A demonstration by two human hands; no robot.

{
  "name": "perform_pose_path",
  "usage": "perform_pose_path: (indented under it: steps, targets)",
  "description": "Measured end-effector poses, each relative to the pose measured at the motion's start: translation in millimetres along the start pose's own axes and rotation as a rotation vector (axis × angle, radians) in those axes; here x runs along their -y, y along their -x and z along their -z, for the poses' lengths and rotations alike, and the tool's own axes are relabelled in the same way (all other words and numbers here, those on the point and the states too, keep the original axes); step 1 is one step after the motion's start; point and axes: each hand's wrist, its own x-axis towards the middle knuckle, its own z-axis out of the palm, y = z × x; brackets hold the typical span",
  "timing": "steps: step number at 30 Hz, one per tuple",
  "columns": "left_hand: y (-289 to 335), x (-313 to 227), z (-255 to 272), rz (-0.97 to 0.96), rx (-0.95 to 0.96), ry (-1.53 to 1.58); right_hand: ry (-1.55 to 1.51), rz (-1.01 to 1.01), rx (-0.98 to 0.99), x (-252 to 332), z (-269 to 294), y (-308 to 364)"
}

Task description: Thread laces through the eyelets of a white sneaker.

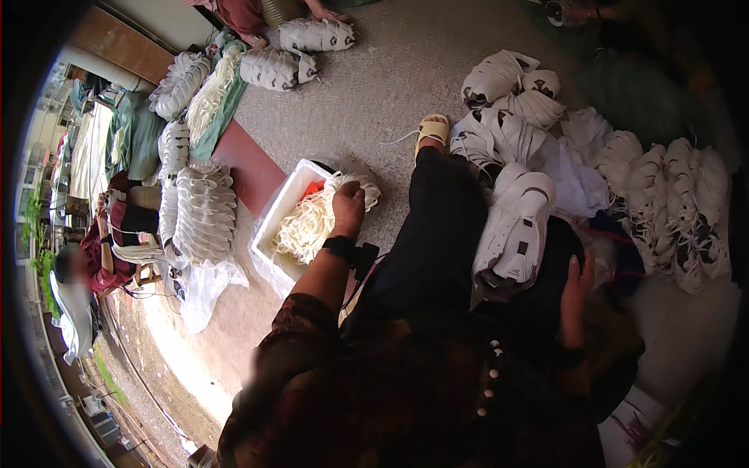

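Note:
My left hand [349, 209] is over the right rim of a white foam box [269, 222], its fingers curled closed. What they hold, if anything, is hidden from above. Cream shoelaces [303, 230] lie in a tangled heap inside the box, with a bit of red among them. Across my right thigh rests a nested stack of white shoe uppers [515, 234], sole side partly up. My right hand [576, 292] lies against the leg, to the right of this stack, its fingers stretched out and apart from the uppers.
More bundled white uppers [503, 132] are piled ahead on the right, and a row of them [663, 210] stands farther right. At left, stacked uppers [204, 214] stand beside a seated person [109, 242]. Another person's hand [331, 14] touches uppers [316, 35] at the top.

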Motion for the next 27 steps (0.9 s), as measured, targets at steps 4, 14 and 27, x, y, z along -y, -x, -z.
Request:
perform_pose_path:
  steps: [4, 14, 27]
  targets:
    - [1, 59, 18, 0.056, 0.051, -0.281, 0.058, -0.06, -0.01, 13, 1, -4]
    - [-21, 50, 3, 0.204, 0.152, -0.692, 0.024, -0.063, -0.004, 26, 2, -5]
    - [2, 112, 44, 0.183, -0.084, -0.548, 0.033, -0.009, -0.04, 20, 6, 1]
